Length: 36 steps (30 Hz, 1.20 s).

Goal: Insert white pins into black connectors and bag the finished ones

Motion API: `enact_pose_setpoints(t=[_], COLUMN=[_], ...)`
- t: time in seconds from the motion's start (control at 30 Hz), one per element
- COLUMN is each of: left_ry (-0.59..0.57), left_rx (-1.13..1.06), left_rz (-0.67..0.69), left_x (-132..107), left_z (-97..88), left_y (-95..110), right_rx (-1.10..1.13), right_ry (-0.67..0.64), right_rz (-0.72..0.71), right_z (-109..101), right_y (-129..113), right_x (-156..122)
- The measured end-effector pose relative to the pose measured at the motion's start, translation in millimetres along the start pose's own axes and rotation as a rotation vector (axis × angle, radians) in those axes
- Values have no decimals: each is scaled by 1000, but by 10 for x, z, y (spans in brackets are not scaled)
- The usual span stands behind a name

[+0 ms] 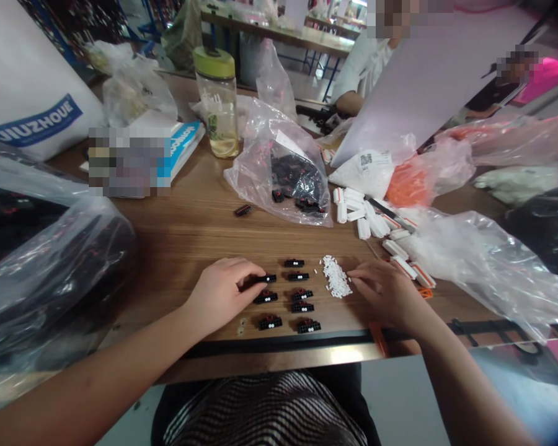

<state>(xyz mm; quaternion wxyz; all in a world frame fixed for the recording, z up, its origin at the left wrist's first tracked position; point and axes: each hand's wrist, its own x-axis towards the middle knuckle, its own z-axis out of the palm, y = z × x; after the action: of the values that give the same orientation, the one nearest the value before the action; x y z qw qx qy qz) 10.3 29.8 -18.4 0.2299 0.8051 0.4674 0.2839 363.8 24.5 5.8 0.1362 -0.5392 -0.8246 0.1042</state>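
Note:
My left hand pinches the end of a black connector housing that has one white dot on its near side. More black connector housings lie in two loose columns beside it, most with a pair of white dots and some red on top. To their right is a small heap of tiny white plugs. At the heap's right edge, my right hand has its thumb and fingertips closed together; whatever is between them is too small to make out.
Beyond the hands, a clear bag holds black parts, with one loose dark connector beside it. A bottle stands behind. White and orange parts and plastic bags cover the right side. A person's arm shows across the table.

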Motion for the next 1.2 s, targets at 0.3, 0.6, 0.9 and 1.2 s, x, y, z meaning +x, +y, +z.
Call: enact_pose_setpoints(t=[0.3,0.6,0.9,1.2], left_ry=[-3,10,-22,-63], left_rx=[-7,-16,-6,9], left_rz=[-6,-4,-25,-39], left_x=[-8,13,8,15], left_z=[-2,-13,-27,-41], left_y=[-8,19,49,45], right_rx=[67,105,211,-68], right_ry=[14,31,-78,-138], right_rz=[67,38,-293,-392], right_z=[44,-123,207,237], right_y=[-37,-395,-1294,-1406], right_x=[-30,162,786,847])
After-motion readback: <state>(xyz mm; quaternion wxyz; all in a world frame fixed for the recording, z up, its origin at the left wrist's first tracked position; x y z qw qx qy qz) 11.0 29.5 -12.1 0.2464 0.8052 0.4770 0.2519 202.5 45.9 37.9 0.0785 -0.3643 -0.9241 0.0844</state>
